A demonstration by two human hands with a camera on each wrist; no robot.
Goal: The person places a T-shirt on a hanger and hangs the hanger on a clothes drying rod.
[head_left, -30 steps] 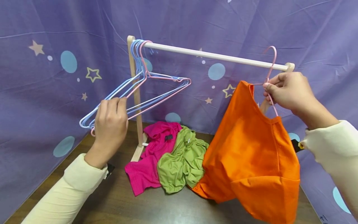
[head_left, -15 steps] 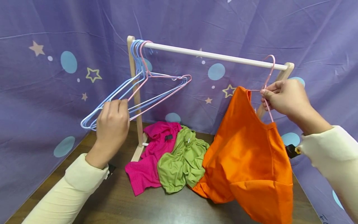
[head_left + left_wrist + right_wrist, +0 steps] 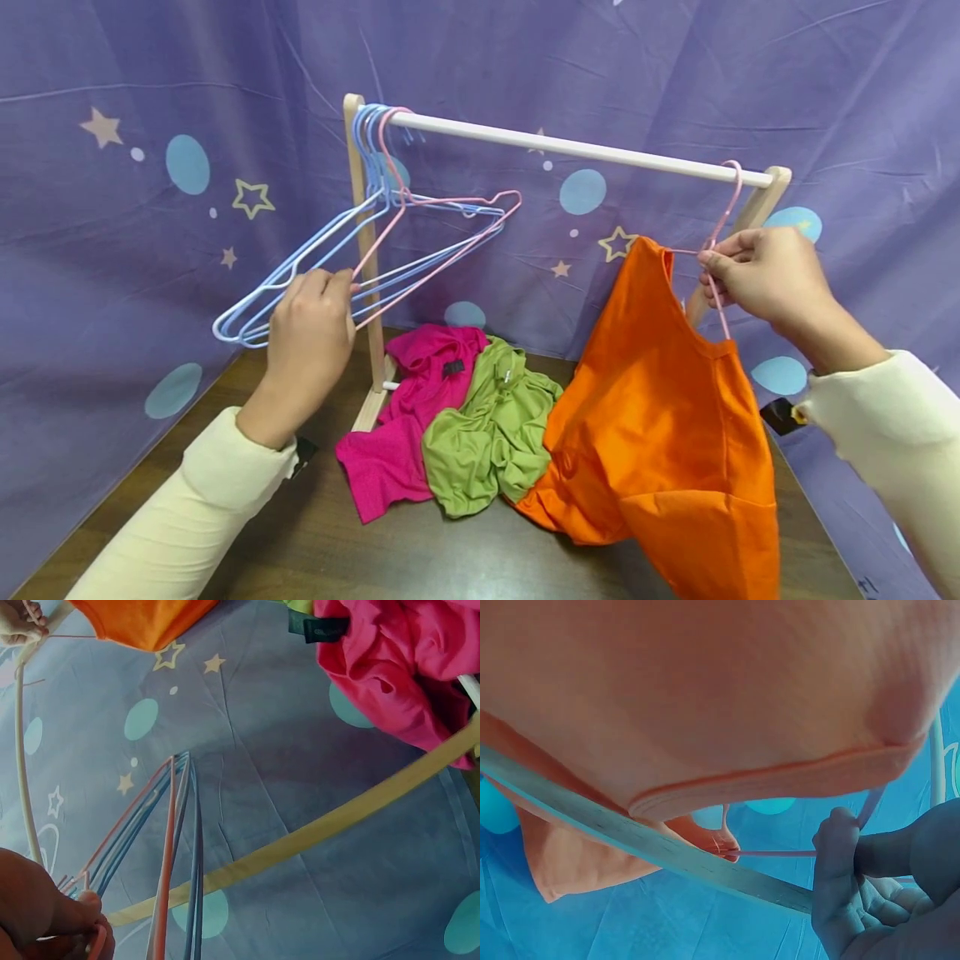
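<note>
My right hand (image 3: 772, 271) pinches a pink hanger (image 3: 738, 187) just below its hook. An orange sleeveless top (image 3: 667, 400) hangs from that hanger, its lower part draping toward the table. The hanger's hook overlaps the right end of the white rod (image 3: 570, 146) in the head view. On the left, my left hand (image 3: 311, 333) grips the sloping arm of another pink hanger (image 3: 378, 242), whose hook is over the rod. Several blue and white hangers (image 3: 300, 250) hang right behind it. The right wrist view shows my right thumb and fingers (image 3: 836, 877) close together beside the top's neckline.
A wooden stand (image 3: 367, 242) holds up the rod. Below it, a crumpled pink garment (image 3: 397, 454) and a green garment (image 3: 487, 450) lie on the dark wooden table (image 3: 420, 567). A purple curtain (image 3: 487, 50) with stars and dots hangs behind.
My right hand has lowered the hanger with the orange top and shifted slightly left, bringing the hook down onto the rod. My left hand has moved a little right, drawing its pink hanger from the others.
</note>
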